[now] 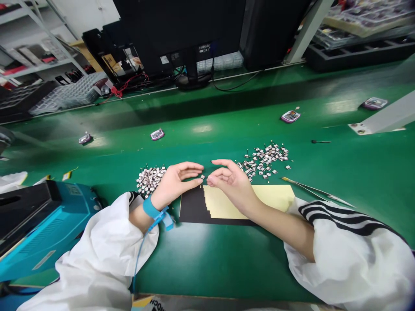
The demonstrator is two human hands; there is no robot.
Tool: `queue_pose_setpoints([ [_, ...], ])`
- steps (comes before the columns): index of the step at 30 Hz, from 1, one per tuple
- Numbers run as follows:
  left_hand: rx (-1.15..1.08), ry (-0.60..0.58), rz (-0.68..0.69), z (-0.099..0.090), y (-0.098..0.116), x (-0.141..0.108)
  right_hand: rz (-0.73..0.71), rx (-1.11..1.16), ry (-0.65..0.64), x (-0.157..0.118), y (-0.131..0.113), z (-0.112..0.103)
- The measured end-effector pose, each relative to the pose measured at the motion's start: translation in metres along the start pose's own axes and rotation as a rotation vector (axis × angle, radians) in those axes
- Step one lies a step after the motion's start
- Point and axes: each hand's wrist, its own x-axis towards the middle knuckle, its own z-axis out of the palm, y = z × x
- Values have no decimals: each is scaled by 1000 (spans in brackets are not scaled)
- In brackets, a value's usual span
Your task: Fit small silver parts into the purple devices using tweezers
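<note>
My left hand (pixel 180 178), with a blue wrist strap (pixel 154 208) on its wrist, is closed, thumb and fingers around a small metallic part (pixel 202 176) at their tips. Facing it, my right hand (pixel 232 186) has its thumb against a bent finger, while the index finger reaches out above. Whatever sits in that pinch is too small to make out. Both hands hover over the top edge of a black sheet (pixel 193 206) covered partly by yellow paper (pixel 272 196) with a stepped left edge. Small metallic parts lie in a left pile (pixel 149 179) and a looser right pile (pixel 267 157).
White tweezers (pixel 319 192) lie right of the sheet. Purple-rimmed devices (pixel 291 115) are spaced along the green bench (pixel 207 259). A blue machine (pixel 69 216) stands at left. Behind are a monitor (pixel 184 30) and clear trays (pixel 69 93); a white post (pixel 389 114) rises at right.
</note>
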Motion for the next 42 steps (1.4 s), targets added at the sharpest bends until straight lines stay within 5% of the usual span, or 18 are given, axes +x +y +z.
queue_pose_setpoints([
  [4,315,340,407,8,-1,-9,23,98,63,2,-2,0],
  [9,639,227,691,16,-5,-15,68,137,86,2,-2,3],
  [19,836,160,823,13,-16,-11,231,121,-57,-4,-5,4],
  [26,635,183,759,13,-15,-11,227,54,-86,-2,-7,2],
  [32,596,308,583,10,-16,-11,147,-18,62,1,-7,-1],
  [42,777,293,701,13,-16,-12,189,-32,-97,0,-4,2],
])
